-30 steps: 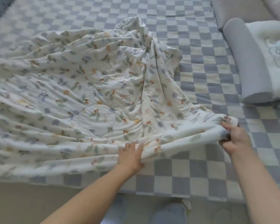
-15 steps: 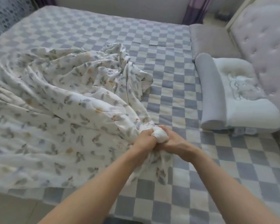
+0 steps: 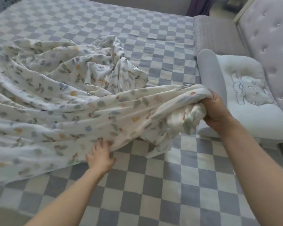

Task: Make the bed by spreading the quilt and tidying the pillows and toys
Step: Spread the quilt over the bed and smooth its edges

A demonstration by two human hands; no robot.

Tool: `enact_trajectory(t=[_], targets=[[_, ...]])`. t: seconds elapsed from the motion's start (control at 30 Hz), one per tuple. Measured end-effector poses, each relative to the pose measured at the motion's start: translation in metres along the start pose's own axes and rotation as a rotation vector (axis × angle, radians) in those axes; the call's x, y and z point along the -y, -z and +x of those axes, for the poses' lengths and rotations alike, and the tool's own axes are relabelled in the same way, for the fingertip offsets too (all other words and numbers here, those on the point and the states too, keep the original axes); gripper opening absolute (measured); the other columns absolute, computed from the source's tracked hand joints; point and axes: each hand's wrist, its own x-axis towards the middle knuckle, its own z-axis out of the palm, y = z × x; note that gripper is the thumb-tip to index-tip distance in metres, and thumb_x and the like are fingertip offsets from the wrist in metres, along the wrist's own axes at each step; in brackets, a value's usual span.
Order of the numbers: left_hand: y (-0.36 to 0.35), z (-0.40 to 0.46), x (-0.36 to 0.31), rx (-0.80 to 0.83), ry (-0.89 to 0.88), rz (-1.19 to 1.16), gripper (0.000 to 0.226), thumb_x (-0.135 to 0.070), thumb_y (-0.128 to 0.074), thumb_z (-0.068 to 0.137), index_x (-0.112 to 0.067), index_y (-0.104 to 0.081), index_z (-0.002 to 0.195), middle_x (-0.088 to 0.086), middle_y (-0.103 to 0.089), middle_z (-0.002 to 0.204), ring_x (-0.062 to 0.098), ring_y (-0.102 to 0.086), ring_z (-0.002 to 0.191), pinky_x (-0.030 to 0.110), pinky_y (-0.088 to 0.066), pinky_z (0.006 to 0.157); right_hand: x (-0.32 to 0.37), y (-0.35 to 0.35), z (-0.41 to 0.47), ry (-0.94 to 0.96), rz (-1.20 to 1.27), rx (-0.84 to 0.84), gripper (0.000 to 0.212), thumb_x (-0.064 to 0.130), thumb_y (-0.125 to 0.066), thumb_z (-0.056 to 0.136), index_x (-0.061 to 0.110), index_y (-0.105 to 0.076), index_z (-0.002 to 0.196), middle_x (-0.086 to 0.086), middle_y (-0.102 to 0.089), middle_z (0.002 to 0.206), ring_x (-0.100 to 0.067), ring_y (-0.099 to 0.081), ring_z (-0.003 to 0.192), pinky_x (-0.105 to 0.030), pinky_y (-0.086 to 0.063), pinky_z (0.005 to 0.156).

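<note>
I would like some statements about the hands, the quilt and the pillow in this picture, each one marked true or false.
1. The right hand grips a bunched corner of the quilt. True.
2. The quilt lies flat and smooth over the whole bed. False: it is crumpled in a heap, and much of the checked sheet is bare.
3. The left hand holds the near edge of the quilt. True.
4. The white pillow lies under the quilt. False: it lies uncovered near the padded headboard.
5. Both hands grip the quilt at the same spot. False: they are apart, the left lower down on the edge.
</note>
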Motion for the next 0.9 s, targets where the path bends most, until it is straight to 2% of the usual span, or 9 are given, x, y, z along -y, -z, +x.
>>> enact_trajectory(t=[0.17,0.27,0.4,0.5,0.53,0.63,0.73,0.83,0.9], targets=[[0.004,0.061,0.033,0.021,0.249,0.011,0.071,-0.02,-0.054,0.086,-0.025,-0.012,0.144,0.013,-0.01,0.152,0.032,-0.007,0.14,0.057,-0.011,0.112,0.015,0.038,0.034,0.027,0.036,0.006,0.057,0.019,-0.058,0.075,-0.009,-0.048,0.124,-0.024,-0.054,0.119,-0.03,-0.056,0.106,-0.033,-0.052,0.086],[0.001,0.088,0.038,0.037,0.266,0.064,0.043,-0.018,-0.049,0.089,-0.017,-0.041,0.131,0.018,-0.038,0.139,0.034,-0.031,0.131,0.053,-0.025,0.107,0.015,0.041,0.05,0.031,0.022,-0.005,0.065,0.024,-0.069,0.072,-0.007,-0.048,0.125,-0.027,-0.052,0.125,-0.034,-0.054,0.111,-0.036,-0.052,0.087],[0.012,0.105,0.015,0.133,-0.091,-0.124,0.027,-0.013,-0.045,0.089,-0.013,-0.059,0.113,0.014,-0.064,0.115,0.033,-0.058,0.106,0.037,-0.045,0.085,-0.025,0.0,0.049,-0.187,-0.166,0.252,0.028,0.005,-0.062,0.078,0.014,-0.064,0.104,-0.004,-0.069,0.095,-0.021,-0.065,0.091,-0.028,-0.055,0.07],[0.023,0.088,-0.019,0.45,-0.316,-0.437,0.025,-0.034,-0.053,0.077,-0.021,-0.069,0.091,0.004,-0.071,0.094,0.024,-0.065,0.091,0.028,-0.048,0.073,-0.085,-0.044,0.04,-0.533,-0.633,0.643,0.028,0.001,-0.061,0.078,0.016,-0.064,0.102,-0.005,-0.068,0.099,-0.025,-0.064,0.093,-0.026,-0.05,0.074],[0.021,0.086,-0.025,0.505,-0.335,-0.487,0.024,-0.035,-0.053,0.074,-0.022,-0.07,0.084,0.001,-0.071,0.089,0.019,-0.065,0.086,0.025,-0.048,0.069,-0.108,-0.056,0.044,-0.561,-0.788,0.655,0.027,0.007,-0.062,0.079,0.014,-0.061,0.105,-0.008,-0.066,0.103,-0.028,-0.062,0.096,-0.027,-0.047,0.074],[0.005,0.097,-0.012,0.273,-0.265,-0.413,0.016,-0.026,-0.052,0.077,-0.023,-0.062,0.089,0.003,-0.069,0.096,0.024,-0.062,0.094,0.031,-0.045,0.075,-0.157,-0.063,0.063,-0.547,-0.998,0.249,0.056,0.021,-0.062,0.078,0.014,-0.036,0.127,-0.012,-0.06,0.115,-0.03,-0.058,0.101,-0.03,-0.044,0.076],[-0.016,0.111,0.028,0.011,-0.047,-0.305,0.044,-0.027,-0.066,0.076,-0.019,-0.053,0.118,0.012,-0.056,0.121,0.031,-0.05,0.114,0.039,-0.038,0.091,-0.187,-0.057,0.083,-0.622,-0.916,0.056,0.101,0.027,-0.069,0.073,0.022,0.002,0.144,-0.017,-0.051,0.13,-0.033,-0.053,0.113,-0.038,-0.045,0.092],[-0.046,0.1,0.062,0.126,0.202,-0.207,0.092,-0.048,-0.075,0.065,-0.031,-0.026,0.14,0.009,-0.009,0.152,0.03,-0.008,0.141,0.052,-0.015,0.11,-0.206,-0.068,0.092,-0.673,-0.97,0.088,0.129,0.031,-0.08,0.066,0.031,0.025,0.141,-0.015,-0.014,0.151,-0.035,-0.03,0.135,-0.049,-0.034,0.105],[-0.067,0.088,0.075,0.189,0.317,-0.241,0.083,-0.047,-0.074,0.067,-0.034,-0.031,0.136,0.009,0.001,0.153,0.029,0.001,0.141,0.058,-0.015,0.108,-0.219,-0.079,0.094,-0.711,-0.873,0.067,0.133,0.031,-0.082,0.064,0.033,0.028,0.139,-0.011,0.005,0.154,-0.031,-0.013,0.142,-0.05,-0.022,0.112]])
